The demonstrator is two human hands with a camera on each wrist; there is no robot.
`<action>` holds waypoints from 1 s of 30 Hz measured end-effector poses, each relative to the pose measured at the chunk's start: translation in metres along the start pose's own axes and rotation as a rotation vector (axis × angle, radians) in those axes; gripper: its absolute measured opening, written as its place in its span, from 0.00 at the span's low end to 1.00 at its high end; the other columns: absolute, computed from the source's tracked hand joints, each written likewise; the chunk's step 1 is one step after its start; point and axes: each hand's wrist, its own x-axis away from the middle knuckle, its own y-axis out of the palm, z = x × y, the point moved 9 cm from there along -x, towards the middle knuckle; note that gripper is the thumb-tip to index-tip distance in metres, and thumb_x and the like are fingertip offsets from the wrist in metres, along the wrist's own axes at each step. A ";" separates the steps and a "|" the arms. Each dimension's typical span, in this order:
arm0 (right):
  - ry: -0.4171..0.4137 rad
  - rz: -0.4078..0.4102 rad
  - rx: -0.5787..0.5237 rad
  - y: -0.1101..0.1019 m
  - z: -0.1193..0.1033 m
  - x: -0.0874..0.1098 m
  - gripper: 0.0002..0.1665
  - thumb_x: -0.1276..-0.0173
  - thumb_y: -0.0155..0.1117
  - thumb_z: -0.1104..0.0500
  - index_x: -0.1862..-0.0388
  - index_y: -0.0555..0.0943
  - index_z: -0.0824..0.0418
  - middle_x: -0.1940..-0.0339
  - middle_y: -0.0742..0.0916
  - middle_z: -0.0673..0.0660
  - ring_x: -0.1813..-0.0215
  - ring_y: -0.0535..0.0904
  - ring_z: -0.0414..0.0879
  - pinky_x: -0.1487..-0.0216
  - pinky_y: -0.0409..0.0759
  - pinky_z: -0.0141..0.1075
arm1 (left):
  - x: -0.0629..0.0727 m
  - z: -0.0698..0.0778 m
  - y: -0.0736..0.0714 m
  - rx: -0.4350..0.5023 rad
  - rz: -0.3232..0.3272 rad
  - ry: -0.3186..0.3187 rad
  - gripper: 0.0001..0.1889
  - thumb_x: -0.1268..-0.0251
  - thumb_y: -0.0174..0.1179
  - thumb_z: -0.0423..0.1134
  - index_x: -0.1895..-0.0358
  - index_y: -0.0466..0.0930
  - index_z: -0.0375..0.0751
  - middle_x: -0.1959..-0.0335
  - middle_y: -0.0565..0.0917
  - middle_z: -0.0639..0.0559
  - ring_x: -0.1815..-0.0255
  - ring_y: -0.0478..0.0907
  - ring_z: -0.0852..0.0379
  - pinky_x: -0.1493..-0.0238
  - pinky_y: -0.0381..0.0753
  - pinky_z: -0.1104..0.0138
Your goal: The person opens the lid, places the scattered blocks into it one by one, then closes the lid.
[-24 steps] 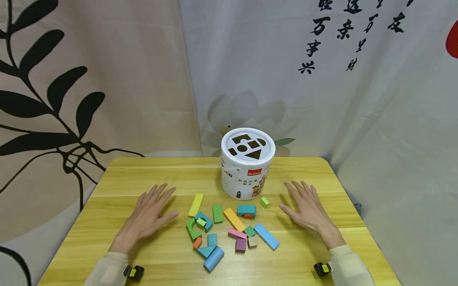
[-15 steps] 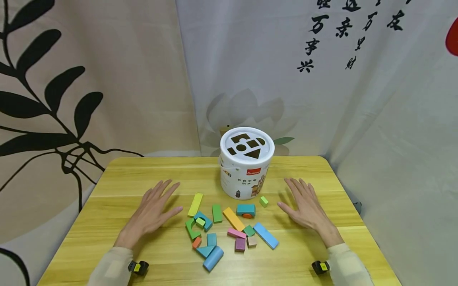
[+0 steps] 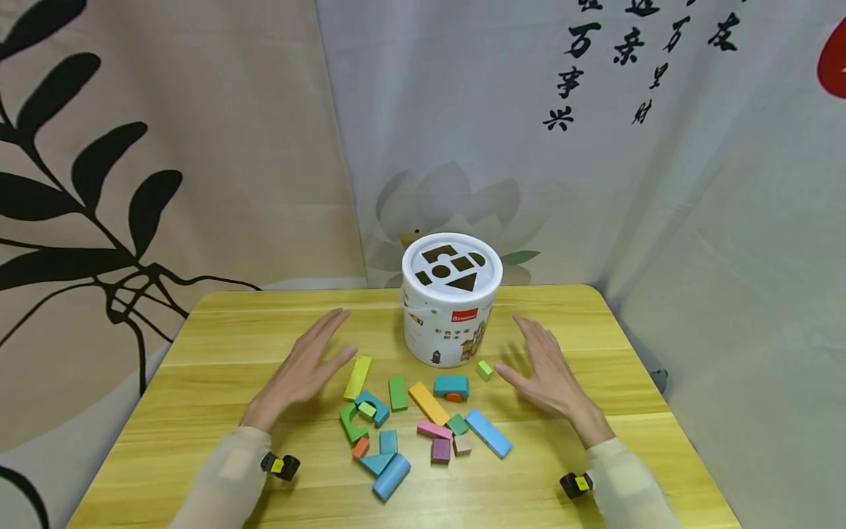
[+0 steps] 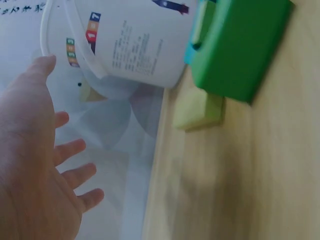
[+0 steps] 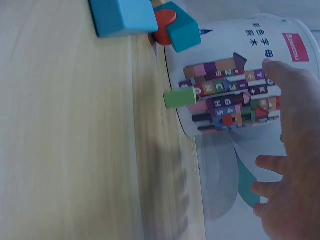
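A white bucket (image 3: pixel 423 342) with shape-cut holes in its lid (image 3: pixel 423 294) stands at the back middle of the table. My left hand (image 3: pixel 299 376), fingers straight and thumb spread, hovers to its front left, near a yellow-green block (image 3: pixel 358 378). On the other side my right hand (image 3: pixel 548 376) hovers with straight fingers, its thumb close to a small light-green block (image 3: pixel 485 369). Neither hand holds anything. The left wrist view has a green arch block (image 4: pixel 240 50) large in front of the bucket. In the right wrist view the bucket's printed side (image 5: pixel 230 45) lies beyond the fingers.
Several wooden blocks lie scattered between the hands, among them an orange bar (image 3: pixel 428 402), a light-blue bar (image 3: pixel 488 433), a blue cylinder (image 3: pixel 391 477) and a purple block (image 3: pixel 440 450). A printed curtain (image 3: pixel 264 147) hangs behind the wooden table (image 3: pixel 218 330).
Both hands have moved inward and forward toward the bucket, the left one farther, turning more onto its edge. The blocks and bucket keep their places; the head view has shifted slightly.
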 end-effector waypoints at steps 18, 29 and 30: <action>0.097 0.003 -0.252 0.024 -0.010 -0.025 0.71 0.27 0.76 0.30 0.03 0.42 0.46 0.03 0.58 0.59 0.04 0.54 0.67 0.12 0.57 0.75 | -0.065 0.027 0.022 0.306 0.064 -0.111 0.34 0.06 0.49 0.56 0.10 0.62 0.43 0.12 0.69 0.37 0.14 0.71 0.32 0.18 0.75 0.36; 0.166 0.025 -0.388 0.037 -0.010 -0.043 0.78 0.33 0.83 0.31 0.03 0.39 0.41 0.03 0.58 0.58 0.04 0.55 0.65 0.12 0.59 0.72 | -0.095 0.026 0.037 0.515 0.115 -0.360 0.32 0.11 0.51 0.56 0.15 0.71 0.44 0.20 0.80 0.38 0.27 0.85 0.35 0.28 0.86 0.46; 0.166 0.032 -0.401 0.037 -0.010 -0.044 0.78 0.34 0.83 0.32 0.03 0.39 0.42 0.03 0.58 0.59 0.04 0.56 0.65 0.11 0.60 0.72 | -0.097 0.026 0.039 0.512 0.116 -0.376 0.32 0.11 0.52 0.55 0.15 0.71 0.43 0.21 0.80 0.38 0.27 0.85 0.36 0.29 0.86 0.47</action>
